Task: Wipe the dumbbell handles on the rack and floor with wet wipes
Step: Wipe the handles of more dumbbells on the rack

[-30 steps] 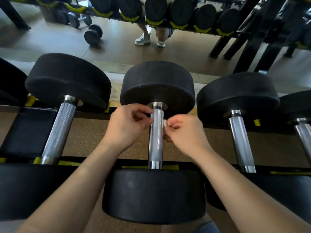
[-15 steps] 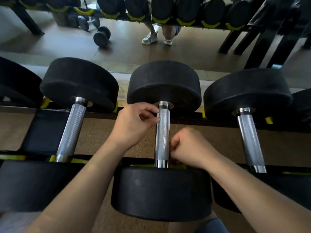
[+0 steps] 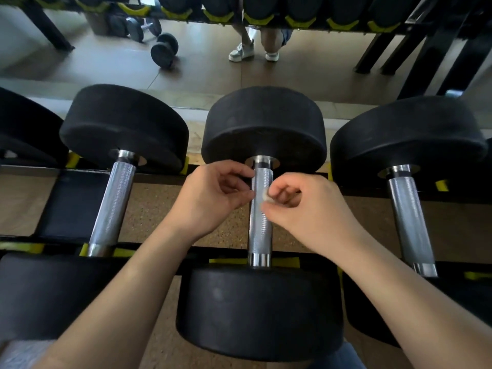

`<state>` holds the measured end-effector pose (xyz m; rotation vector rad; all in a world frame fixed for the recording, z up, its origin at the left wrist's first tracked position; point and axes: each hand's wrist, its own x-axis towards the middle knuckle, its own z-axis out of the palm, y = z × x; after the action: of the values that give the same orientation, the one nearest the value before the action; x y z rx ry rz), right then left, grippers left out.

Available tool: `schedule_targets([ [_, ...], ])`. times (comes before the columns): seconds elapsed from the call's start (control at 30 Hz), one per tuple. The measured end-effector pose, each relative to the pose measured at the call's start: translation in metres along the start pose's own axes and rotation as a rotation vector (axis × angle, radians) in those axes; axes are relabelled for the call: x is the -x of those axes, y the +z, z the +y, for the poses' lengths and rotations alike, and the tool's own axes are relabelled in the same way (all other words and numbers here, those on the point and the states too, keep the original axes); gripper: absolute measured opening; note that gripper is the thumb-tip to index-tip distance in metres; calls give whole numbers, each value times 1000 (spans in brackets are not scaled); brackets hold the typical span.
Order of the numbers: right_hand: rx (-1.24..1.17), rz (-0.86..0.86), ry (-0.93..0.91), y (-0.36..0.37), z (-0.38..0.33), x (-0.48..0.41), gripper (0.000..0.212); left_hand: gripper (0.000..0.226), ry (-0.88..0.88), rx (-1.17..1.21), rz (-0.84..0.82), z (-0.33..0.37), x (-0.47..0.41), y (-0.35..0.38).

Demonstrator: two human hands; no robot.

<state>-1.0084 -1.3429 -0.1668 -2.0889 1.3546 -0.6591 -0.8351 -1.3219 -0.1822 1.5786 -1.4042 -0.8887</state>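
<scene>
Head view: middle dumbbell (image 3: 263,310) on the rack (image 3: 72,203), both hands at its handle (image 3: 259,227).
My right hand (image 3: 306,211) pinches a small white wet wipe (image 3: 265,196) between thumb and curled fingers, against the handle's right side near its far end; my left hand (image 3: 213,198) is curled, fingertips touching the left side (whether it truly grips, I cannot tell).

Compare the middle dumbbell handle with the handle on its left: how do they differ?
The middle handle is touched by the left hand and the right hand, which pinches a white wipe; the left handle is untouched. The middle handle looks upright here; the left handle slants. Both are knurled steel.
</scene>
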Motion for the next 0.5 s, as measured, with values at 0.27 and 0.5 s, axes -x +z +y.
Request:
schedule_targets([
  [0.27,-84,63,9,2,4,-9,12,52,-32,-27,-130,2,16,-7],
  [0.5,151,81,-185,2,-2,-16,4,53,-30,-26,-108,-2,17,-4],
])
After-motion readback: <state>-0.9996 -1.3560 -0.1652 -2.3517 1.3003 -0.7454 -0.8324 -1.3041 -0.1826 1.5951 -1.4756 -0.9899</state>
